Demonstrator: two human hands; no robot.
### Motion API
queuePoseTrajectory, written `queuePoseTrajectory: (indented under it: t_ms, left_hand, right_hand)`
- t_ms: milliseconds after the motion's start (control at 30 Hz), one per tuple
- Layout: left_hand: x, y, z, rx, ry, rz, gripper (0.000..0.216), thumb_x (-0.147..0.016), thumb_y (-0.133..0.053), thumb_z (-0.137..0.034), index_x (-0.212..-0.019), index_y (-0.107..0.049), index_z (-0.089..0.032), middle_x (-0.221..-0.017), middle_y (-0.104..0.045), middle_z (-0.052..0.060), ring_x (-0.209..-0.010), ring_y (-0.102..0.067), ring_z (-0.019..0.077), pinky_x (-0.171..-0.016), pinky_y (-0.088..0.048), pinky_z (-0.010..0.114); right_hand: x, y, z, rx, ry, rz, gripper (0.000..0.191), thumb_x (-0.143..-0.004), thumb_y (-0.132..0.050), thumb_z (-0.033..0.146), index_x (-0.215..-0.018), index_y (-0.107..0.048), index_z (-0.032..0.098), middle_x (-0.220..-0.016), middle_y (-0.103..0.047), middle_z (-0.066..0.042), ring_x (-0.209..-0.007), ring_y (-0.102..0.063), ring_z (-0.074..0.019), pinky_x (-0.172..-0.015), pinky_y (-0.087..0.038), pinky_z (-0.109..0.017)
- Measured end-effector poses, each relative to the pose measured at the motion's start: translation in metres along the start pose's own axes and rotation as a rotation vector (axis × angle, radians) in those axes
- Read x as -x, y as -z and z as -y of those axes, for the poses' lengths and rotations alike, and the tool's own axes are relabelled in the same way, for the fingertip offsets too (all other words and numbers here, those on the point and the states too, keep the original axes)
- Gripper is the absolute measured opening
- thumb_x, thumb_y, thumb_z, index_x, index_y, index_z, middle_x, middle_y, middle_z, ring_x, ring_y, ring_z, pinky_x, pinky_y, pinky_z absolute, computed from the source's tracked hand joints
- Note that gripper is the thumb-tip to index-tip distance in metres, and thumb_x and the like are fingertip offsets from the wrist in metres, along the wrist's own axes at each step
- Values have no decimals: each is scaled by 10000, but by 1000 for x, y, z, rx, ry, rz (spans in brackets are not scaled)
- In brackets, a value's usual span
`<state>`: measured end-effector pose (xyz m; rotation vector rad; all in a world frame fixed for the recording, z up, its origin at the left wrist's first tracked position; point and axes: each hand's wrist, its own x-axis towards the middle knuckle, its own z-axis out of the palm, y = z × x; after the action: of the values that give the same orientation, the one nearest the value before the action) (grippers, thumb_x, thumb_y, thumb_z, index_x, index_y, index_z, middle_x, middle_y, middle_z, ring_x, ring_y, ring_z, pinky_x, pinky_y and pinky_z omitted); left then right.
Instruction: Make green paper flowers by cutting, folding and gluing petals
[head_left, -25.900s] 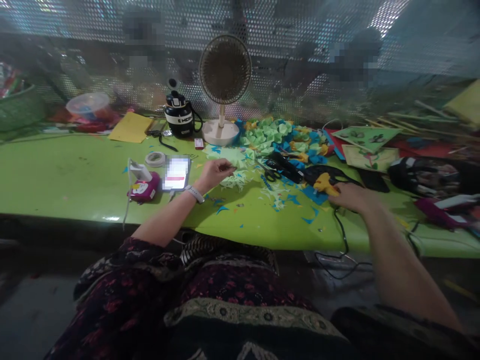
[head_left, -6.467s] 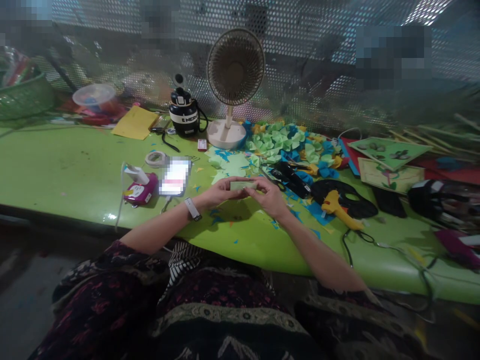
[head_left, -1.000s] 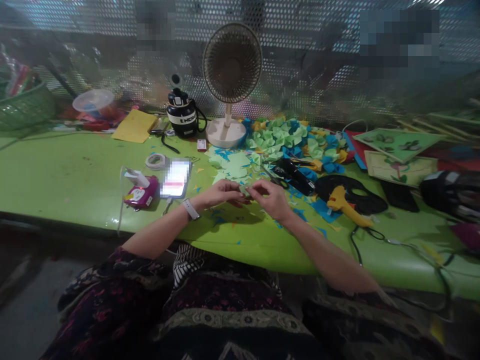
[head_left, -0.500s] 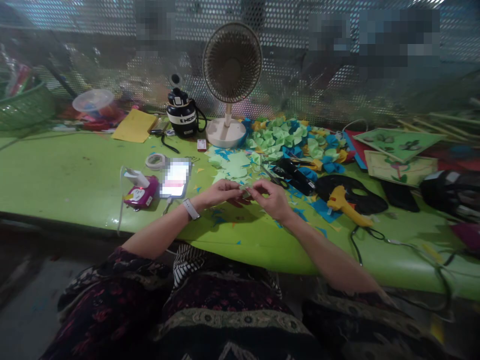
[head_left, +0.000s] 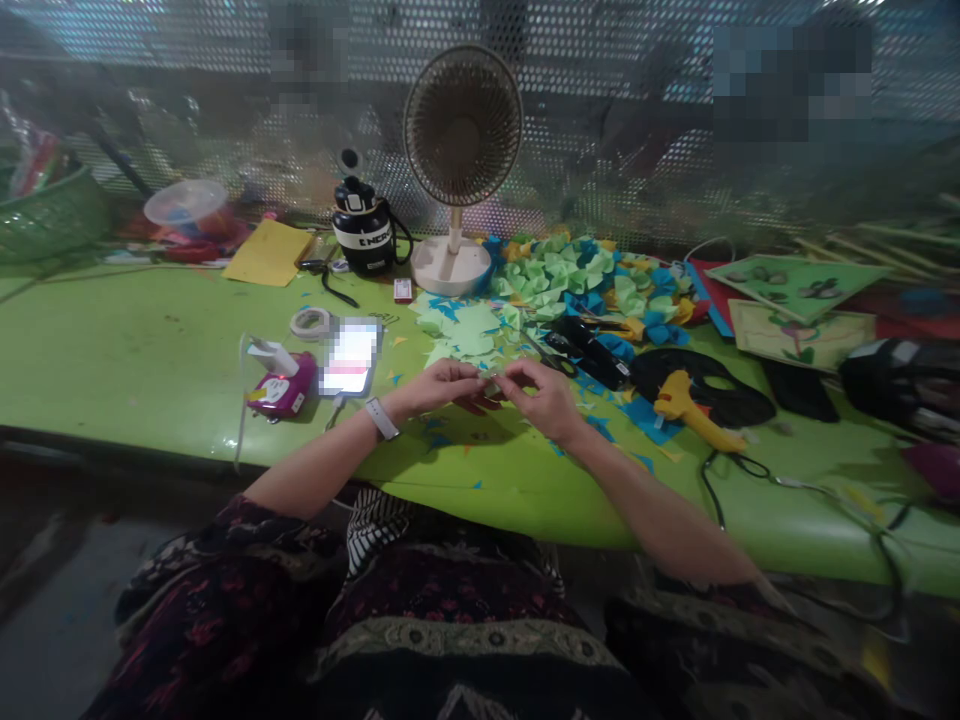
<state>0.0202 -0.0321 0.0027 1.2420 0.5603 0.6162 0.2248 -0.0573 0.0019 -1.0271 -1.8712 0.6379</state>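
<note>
Both my hands meet over the table, fingertips pinched round a small piece of light green paper (head_left: 491, 378). My left hand (head_left: 444, 386) grips it from the left, its fingers partly curled underneath. From the other side my right hand (head_left: 541, 396) pinches it between thumb and forefinger. Much of the piece is hidden by the fingers, so its shape cannot be made out. Just beyond lie flat light green paper pieces (head_left: 469, 335), and behind them a heap of folded green, blue and yellow paper shapes (head_left: 559, 270). Scissors (head_left: 559, 362) rest near my right hand.
A fan (head_left: 454, 265) and a dark bottle (head_left: 364, 240) stand at the back. Left are a lit phone (head_left: 350, 358), a tape roll (head_left: 311, 322) and a purple power adapter (head_left: 283, 388). Right are a black stapler (head_left: 592, 350), a yellow glue gun (head_left: 694, 412) and its cable.
Almost nothing differs. Both hands stay in the same place with the paper piece between them, and the view has shifted very slightly.
</note>
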Motion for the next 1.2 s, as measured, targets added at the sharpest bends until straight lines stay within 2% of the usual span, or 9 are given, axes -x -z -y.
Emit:
queuePoseTrajectory:
  t_ms: [133, 233, 333, 433, 600, 767, 967, 1100, 1200]
  left_hand:
    - [1, -2, -3, 1, 12, 7, 298, -823, -751, -376, -902, -716, -90, -884, -764, 115, -822, -742, 173, -806, -610, 331]
    - [3, -2, -5, -2, 38, 0, 282, -849, -728, -359, -928, -713, -88, -906, -768, 132, -843, -744, 181, -825, -606, 344]
    - [4, -3, -7, -2, 76, 18, 255, -858, -722, -339, -931, -712, -95, -907, -772, 126, -843, -745, 172, -822, -605, 328]
    - [4, -4, -7, 10, 122, 50, 261, -842, -738, -344, -946, -709, -107, -898, -774, 112, -838, -748, 169, -797, -610, 308]
    - [4, -6, -5, 12, 158, 57, 368, -755, -806, -425, -855, -682, -94, -908, -772, 140, -803, -756, 198, -687, -614, 288]
    - [4, -8, -3, -34, 171, 92, 458, -722, -807, -499, -803, -662, -72, -849, -767, 145, -745, -751, 178, -705, -617, 291]
    - [3, -4, -5, -48, 114, 13, 454, -708, -815, -499, -797, -652, -85, -854, -768, 116, -726, -740, 153, -676, -609, 259]
    - [1, -1, -3, -75, 62, -94, 460, -708, -809, -520, -727, -612, -104, -788, -758, 92, -663, -717, 129, -646, -592, 235]
    - [-1, -1, -2, -131, 30, -156, 445, -748, -774, -530, -747, -616, -113, -753, -745, 71, -632, -699, 119, -602, -571, 215]
  right_hand:
    - [0, 1, 3, -21, -46, -10, 330, -870, -615, 530, -784, -561, 216, -711, -633, -9, -630, -597, -145, -636, -508, -299]
    - [-1, 5, 6, -55, -148, -34, 388, -828, -648, 584, -805, -509, 223, -668, -591, 16, -584, -570, -136, -575, -474, -277]
    - [-2, 8, 8, -60, -210, 91, 428, -843, -606, 626, -771, -491, 220, -611, -518, 37, -539, -501, -121, -517, -406, -258]
    - [-2, 7, 8, -15, -159, 174, 444, -882, -535, 624, -717, -471, 217, -591, -454, 43, -532, -423, -112, -510, -346, -254]
    - [-1, 2, 12, 54, -74, 129, 381, -913, -497, 537, -704, -431, 225, -604, -420, 39, -558, -390, -120, -546, -327, -268]
    - [1, 1, 13, 76, -56, 119, 340, -921, -494, 476, -702, -419, 227, -594, -398, 46, -547, -373, -118, -555, -309, -273]
    - [-1, 4, 7, 65, -84, 226, 441, -941, -439, 547, -643, -371, 230, -525, -362, 57, -517, -358, -112, -529, -297, -264]
    - [-1, 2, 5, -92, -184, 319, 394, -947, -430, 555, -718, -401, 236, -557, -477, 52, -486, -459, -113, -503, -364, -251]
    - [-4, 7, 4, -92, -209, 393, 355, -938, -458, 522, -737, -440, 230, -573, -522, 48, -477, -510, -114, -505, -394, -249]
